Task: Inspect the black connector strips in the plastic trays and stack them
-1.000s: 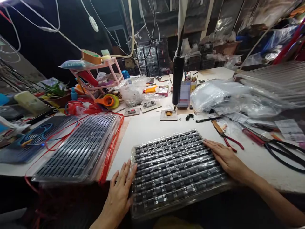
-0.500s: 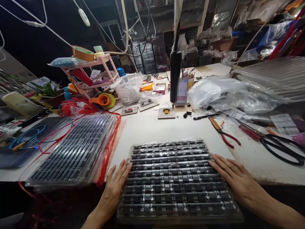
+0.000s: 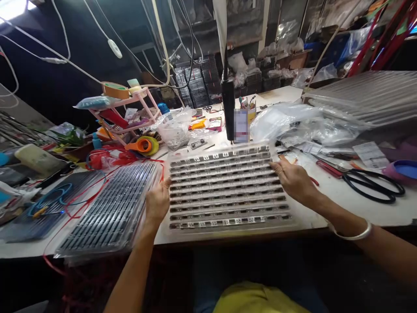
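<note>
A clear plastic tray (image 3: 224,191) filled with rows of small dark electronic parts is held up, tilted above the white table (image 3: 342,204). My left hand (image 3: 158,201) grips its left edge. My right hand (image 3: 293,179) grips its right edge, with a metal bangle (image 3: 353,234) on that wrist. The tray catches glare and looks pale.
A second tray stack (image 3: 110,213) bound with red string lies at the left. Black-handled scissors (image 3: 374,187) and red pliers (image 3: 329,168) lie at the right, behind them plastic bags (image 3: 293,124) and stacked clear trays (image 3: 365,95). A black hanging tool (image 3: 228,108) and a pink rack (image 3: 127,113) stand further back.
The tray lay flat near the table's front edge with my hands resting on its sides. Now both hands grip it and have lifted it up and away, tilted toward me.
</note>
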A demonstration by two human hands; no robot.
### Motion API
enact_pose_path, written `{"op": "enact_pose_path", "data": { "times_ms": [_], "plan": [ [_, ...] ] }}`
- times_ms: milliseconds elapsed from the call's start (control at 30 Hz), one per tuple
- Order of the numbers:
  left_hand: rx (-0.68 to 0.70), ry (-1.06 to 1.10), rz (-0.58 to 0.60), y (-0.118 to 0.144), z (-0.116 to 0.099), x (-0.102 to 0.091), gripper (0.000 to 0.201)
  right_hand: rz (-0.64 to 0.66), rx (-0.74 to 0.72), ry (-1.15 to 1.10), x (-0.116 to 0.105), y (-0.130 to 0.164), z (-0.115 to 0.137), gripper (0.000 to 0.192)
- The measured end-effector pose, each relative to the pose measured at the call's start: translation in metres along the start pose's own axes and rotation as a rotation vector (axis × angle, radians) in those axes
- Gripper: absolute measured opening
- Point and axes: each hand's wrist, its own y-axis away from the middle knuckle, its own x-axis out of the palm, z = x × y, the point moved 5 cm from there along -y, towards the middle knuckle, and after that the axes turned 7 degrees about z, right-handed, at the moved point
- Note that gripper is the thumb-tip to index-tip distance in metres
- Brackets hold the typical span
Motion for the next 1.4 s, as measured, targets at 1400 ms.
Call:
{"op": "enact_pose_path", "data": {
  "times_ms": [1400],
  "plan": [
    [-0.092, 0.592, 0.388, 0.064, 0.038, 0.040, 0.057, 0.017, 0.005, 0.059, 0.045, 0.035, -0.019, 0.047]
  ]
}}
